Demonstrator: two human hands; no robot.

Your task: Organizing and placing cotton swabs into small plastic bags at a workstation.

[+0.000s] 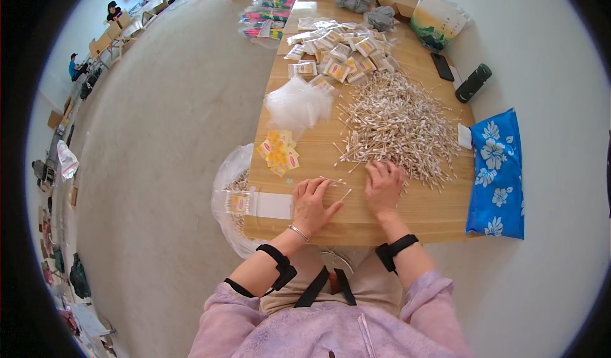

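Note:
A large heap of wooden-stick cotton swabs (401,122) with white tips covers the middle right of the wooden table (356,227). My right hand (384,186) lies at the heap's near edge, its fingers stretched over the swabs. To its left, my left hand (310,204) rests low on the table with curled fingers. Swabs (347,194) stick out from between its thumb and fingers; how many it holds is hidden. Beside that hand are a white card-like piece (275,206) and a filled clear swab packet (238,202) at the left table edge.
Yellow-and-white labels (279,152) and clear plastic bags (298,105) lie left of the heap. Filled swab packets (340,54) are piled farther back. A blue flowered pouch (496,173), black bottle (473,83) and phone (442,67) line the right side. A plastic-lined bin (223,173) stands at the left edge.

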